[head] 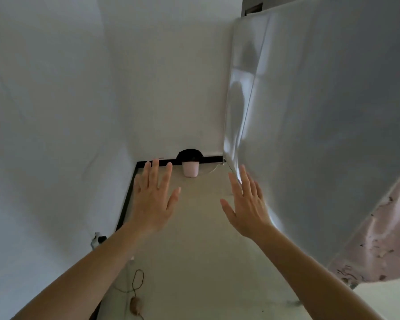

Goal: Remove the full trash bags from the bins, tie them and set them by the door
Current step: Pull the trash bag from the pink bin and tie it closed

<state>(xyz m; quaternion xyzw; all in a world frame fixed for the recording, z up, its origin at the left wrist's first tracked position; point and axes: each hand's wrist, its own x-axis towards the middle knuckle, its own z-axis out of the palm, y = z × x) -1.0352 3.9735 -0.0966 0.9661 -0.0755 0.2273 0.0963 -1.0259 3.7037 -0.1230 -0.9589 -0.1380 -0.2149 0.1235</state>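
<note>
The left hand [151,199] and right hand [246,204] reach forward, fingers spread and empty, toward a small pink bin [190,168] with a black bag [189,154], upright against the far wall straight ahead between them, apparently slightly nearer the left hand.

Left hand [153,199], right hand [247,207] outstretched, empty
</note>
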